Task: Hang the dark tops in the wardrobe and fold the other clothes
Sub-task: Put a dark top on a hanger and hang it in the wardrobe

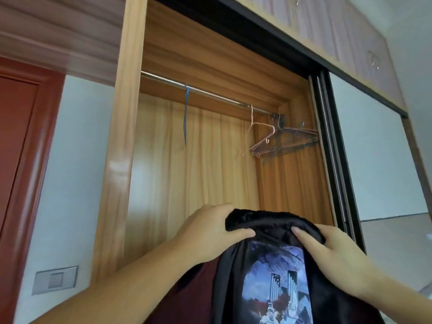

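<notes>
Both your hands grip the bunched top edge of the black shirt [275,265] in front of you, left hand [210,232] and right hand [334,253] each pinching the cloth, while beyond it the open wardrobe [126,136] shows its rail [198,90] and wire hangers [280,139].

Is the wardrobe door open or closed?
Open. The wooden wardrobe shows its metal rail and empty wire hangers; the sliding door sits off to the right.
</notes>
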Available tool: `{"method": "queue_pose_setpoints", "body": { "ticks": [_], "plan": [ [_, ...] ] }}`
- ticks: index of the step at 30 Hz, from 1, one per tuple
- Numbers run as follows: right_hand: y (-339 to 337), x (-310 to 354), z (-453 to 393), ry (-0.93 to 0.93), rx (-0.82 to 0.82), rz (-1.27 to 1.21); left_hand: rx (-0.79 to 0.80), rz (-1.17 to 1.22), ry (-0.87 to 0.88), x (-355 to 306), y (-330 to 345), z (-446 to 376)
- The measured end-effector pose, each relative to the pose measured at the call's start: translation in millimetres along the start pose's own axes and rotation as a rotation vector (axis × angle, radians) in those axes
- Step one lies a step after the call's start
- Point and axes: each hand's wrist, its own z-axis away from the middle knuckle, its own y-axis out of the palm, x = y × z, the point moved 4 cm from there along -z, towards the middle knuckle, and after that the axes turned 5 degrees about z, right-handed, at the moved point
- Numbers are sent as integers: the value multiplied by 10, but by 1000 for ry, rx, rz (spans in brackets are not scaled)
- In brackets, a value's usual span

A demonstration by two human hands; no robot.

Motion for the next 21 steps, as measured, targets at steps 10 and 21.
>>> {"method": "queue_pose_setpoints", "body": {
  "ticks": [10, 21],
  "plan": [
    [427, 274, -1606, -46, -218, -84, -259, -303, -34, 164, -681, -1021],
    [1091, 626, -2826, -478, 341, -215, -515, -446, -347, 745, -1255, -1816]
  ]
}}
